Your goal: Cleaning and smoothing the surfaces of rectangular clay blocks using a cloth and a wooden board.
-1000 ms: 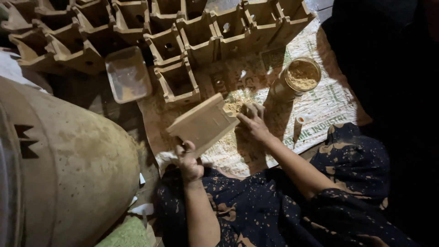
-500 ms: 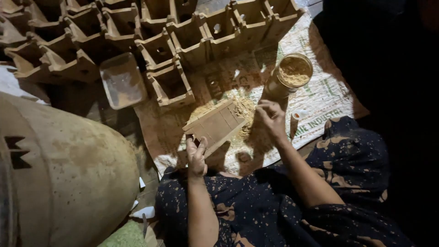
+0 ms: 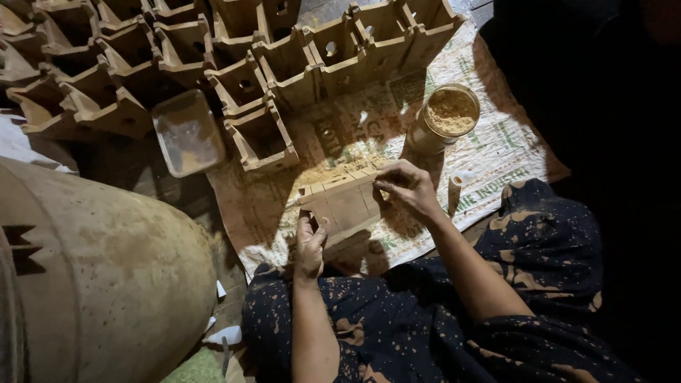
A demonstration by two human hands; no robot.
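The person sits on the floor with both hands on a flat clay slab (image 3: 347,202), which lies on a printed woven sack (image 3: 496,152) spread over the floor in front of the knees. The left hand (image 3: 310,245) grips the slab's near left corner, fingers curled over the edge and thumb on top. The right hand (image 3: 406,186) rests at the slab's far right end, fingertips pinched together on its upper edge; whether they hold anything small there cannot be told. The slab sits tilted, its long side running from lower left to upper right, and a dusting of pale powder lies on the sack along its far edge.

Just beyond the right hand, near the sack's far edge, stands a round jar of tan powder (image 3: 447,117), open at the top. A small pale cylinder (image 3: 455,193) lies just to the right of the right wrist. Rows of square clay pots (image 3: 287,67) fill the floor past the sack, one pot (image 3: 261,138) standing nearest to the slab. A clear plastic tray (image 3: 188,132) lies left of that pot. A large rounded clay vessel (image 3: 106,276) takes up the lower left.
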